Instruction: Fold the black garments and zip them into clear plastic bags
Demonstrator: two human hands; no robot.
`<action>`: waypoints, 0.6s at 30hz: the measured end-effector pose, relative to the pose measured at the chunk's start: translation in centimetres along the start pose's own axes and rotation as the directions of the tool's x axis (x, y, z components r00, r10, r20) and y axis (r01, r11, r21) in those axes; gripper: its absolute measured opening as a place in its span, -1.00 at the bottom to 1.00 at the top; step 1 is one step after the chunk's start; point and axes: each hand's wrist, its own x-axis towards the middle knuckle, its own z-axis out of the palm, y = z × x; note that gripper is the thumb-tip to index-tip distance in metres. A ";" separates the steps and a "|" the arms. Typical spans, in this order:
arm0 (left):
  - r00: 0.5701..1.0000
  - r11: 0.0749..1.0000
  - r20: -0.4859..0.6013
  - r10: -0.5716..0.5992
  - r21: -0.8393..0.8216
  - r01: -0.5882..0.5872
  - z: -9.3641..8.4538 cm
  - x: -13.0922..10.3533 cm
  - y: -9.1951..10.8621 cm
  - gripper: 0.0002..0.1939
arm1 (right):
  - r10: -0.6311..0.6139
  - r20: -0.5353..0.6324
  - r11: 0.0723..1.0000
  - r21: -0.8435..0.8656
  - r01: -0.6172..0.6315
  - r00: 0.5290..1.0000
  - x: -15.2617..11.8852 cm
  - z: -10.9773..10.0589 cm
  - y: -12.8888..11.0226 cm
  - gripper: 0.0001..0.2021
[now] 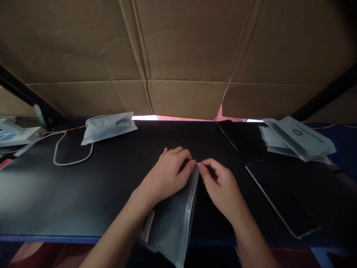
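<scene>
A translucent zip pouch (178, 212) lies under my hands at the front middle of the black table, its zip edge running along the right side. My left hand (171, 171) rests over the far end of it, with thumb and forefinger closed at the far corner of the zip edge. Right beside it, my right hand (219, 178) pinches that same corner between thumb and forefinger. A pale label (147, 226) shows at the pouch's left side, partly covered by my left forearm. What the pouch holds cannot be made out.
Right of my hands lie a large dark phone (283, 199) and a smaller dark phone (235, 136). Several printed frosted pouches (309, 139) are stacked at the far right. On the left are another frosted pouch (110, 127), a white cable (73, 163) and a white box (21, 136). Cardboard (181, 56) stands behind.
</scene>
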 end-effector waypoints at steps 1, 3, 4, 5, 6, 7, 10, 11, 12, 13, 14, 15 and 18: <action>1.000 1.000 -0.006 -0.006 -0.014 0.006 0.1 -0.1 0.1 -0.74 | 0.004 0.006 1.000 0.019 -0.005 1.000 0.0 0.0 0.0 -0.69; 1.000 0.999 -0.024 -0.009 -0.031 0.008 0.4 -0.1 0.2 -0.73 | 0.011 0.019 0.999 0.042 -0.012 1.000 -0.1 0.1 -0.1 -0.70; 0.999 0.999 -0.039 -0.008 -0.035 0.007 0.5 0.0 0.3 -0.74 | 0.012 0.026 0.999 0.047 -0.013 1.000 -0.2 0.2 -0.3 -0.70; 0.998 0.999 -0.058 -0.009 -0.037 0.007 0.5 0.0 0.4 -0.75 | 0.010 0.033 0.999 0.048 -0.012 0.999 -0.3 0.3 -0.5 -0.71; 0.997 0.999 -0.078 -0.011 -0.037 0.008 0.6 0.0 0.4 -0.75 | 0.007 0.042 0.999 0.046 -0.009 0.999 -0.6 0.4 -0.8 -0.72; 0.995 0.999 -0.099 -0.012 -0.037 0.009 0.6 0.1 0.4 -0.75 | 0.003 0.051 0.999 0.043 -0.005 0.999 -0.9 0.6 -1.1 -0.73; 0.986 0.999 -0.165 -0.019 -0.029 0.014 0.5 0.1 0.2 -0.76 | -0.001 0.074 1.000 0.030 -0.001 0.997 -2.4 1.2 -1.7 -0.75; 0.981 0.999 -0.195 -0.026 -0.024 0.022 0.5 0.2 0.0 -0.75 | 0.000 0.089 1.000 0.017 -0.002 0.996 -3.1 1.4 -1.8 -0.75; 0.973 0.999 -0.228 -0.035 -0.018 0.032 0.4 0.2 -0.3 -0.75 | 0.001 0.110 1.000 -0.005 -0.001 0.994 -3.9 1.7 -1.8 -0.75; 0.963 0.999 -0.265 -0.048 -0.010 0.047 0.3 0.2 -0.6 -0.75 | 0.001 0.141 0.999 -0.039 0.005 0.990 -4.7 2.0 -1.7 -0.76; 0.952 0.998 -0.301 -0.060 -0.001 0.063 0.2 0.3 -0.9 -0.74 | -0.001 0.184 0.997 -0.079 0.015 0.983 -5.5 2.3 -1.5 -0.77; 0.940 0.997 -0.333 -0.070 0.008 0.077 0.0 0.4 -1.2 -0.74 | -0.001 0.235 0.992 -0.119 0.030 0.972 -6.3 2.5 -1.3 -0.77; 0.922 0.994 -0.380 -0.076 0.044 0.100 -0.2 0.6 -1.7 -0.74 | -0.002 0.371 0.981 -0.178 0.073 0.929 -8.2 2.8 -0.6 -0.80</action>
